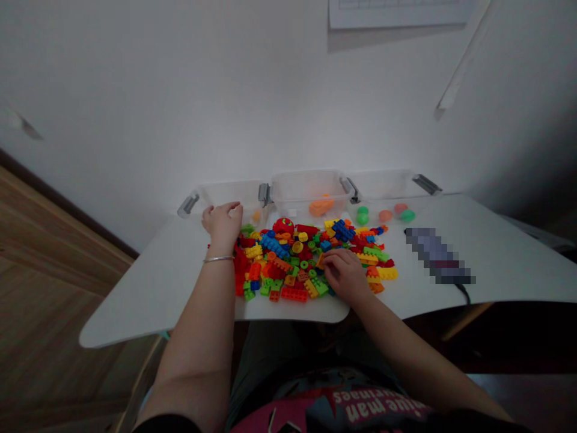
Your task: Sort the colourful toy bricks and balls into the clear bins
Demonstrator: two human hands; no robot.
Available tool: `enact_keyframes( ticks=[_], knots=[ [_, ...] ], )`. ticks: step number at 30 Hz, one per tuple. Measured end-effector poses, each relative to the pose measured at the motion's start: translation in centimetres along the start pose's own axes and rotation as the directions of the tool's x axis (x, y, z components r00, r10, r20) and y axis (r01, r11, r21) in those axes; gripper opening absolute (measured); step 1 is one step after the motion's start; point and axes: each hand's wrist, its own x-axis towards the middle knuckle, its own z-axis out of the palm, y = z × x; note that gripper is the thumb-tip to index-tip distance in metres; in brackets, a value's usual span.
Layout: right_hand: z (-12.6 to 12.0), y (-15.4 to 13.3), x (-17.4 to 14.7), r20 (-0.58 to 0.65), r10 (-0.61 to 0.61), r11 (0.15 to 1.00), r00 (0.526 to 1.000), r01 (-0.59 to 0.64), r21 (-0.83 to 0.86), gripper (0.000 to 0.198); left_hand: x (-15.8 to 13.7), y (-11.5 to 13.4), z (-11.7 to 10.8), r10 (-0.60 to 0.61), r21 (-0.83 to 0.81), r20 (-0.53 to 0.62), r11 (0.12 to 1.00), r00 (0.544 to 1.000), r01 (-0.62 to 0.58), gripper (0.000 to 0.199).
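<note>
My left hand (pixel 223 224) reaches over the front of the left clear plastic bin (pixel 229 191). Its fingers look apart, and I see nothing held in them. A small yellow-orange piece (pixel 256 216) shows through that bin, right of the hand. On the right side of a wide pile of toy building bricks (pixel 291 264), my right hand (pixel 346 272) has its fingers closed on a yellow-orange brick (pixel 320 261), partly hidden by the fingertips. Red, blue, green, yellow and orange bricks surround it. A red ball-like piece (pixel 283 225) lies at the pile's back.
The middle clear bin (pixel 309 177) contains an orange piece (pixel 321 206). In the right clear bin (pixel 383 180) are green pieces (pixel 363 215) and pinkish-orange pieces (pixel 385 215). A blurred-out device (pixel 437 255) with a cable lies on the white table (pixel 505 264). A wall stands behind.
</note>
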Motion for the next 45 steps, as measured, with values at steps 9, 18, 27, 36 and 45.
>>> enact_keyframes(
  ticks=[9, 18, 27, 36, 45],
  knots=[
    [-0.1, -0.1, 0.1, 0.013, 0.006, 1.0, 1.0, -0.006, 0.003, 0.012, -11.1, 3.1, -1.7, 0.448, -0.035, 0.079, 0.894, 0.891, -0.446, 0.039],
    [-0.1, -0.1, 0.0, -0.003, 0.01, 1.0, 1.0, -0.01, 0.011, 0.011, -14.8, 3.3, -1.0, 0.483, 0.057, 0.16, 0.866, 0.861, -0.497, 0.057],
    [-0.2, -0.1, -0.1, -0.022, -0.025, 1.0, 0.999, 0.025, -0.008, 0.01, -13.8, -0.3, -3.0, 0.492, 0.051, 0.034, 0.869, 0.87, -0.493, 0.041],
    [-0.1, -0.2, 0.0, -0.018, -0.034, 0.999, 0.999, 0.034, -0.017, 0.011, -13.9, -5.8, -5.4, 0.14, 0.34, -0.01, 0.932, 0.99, -0.128, 0.037],
    [-0.1, -0.2, -0.1, -0.012, -0.032, 0.999, 0.999, 0.031, -0.011, 0.01, -14.1, -6.0, -4.5, -0.003, 0.335, 0.154, 0.941, 0.988, -0.049, 0.04]
  ],
)
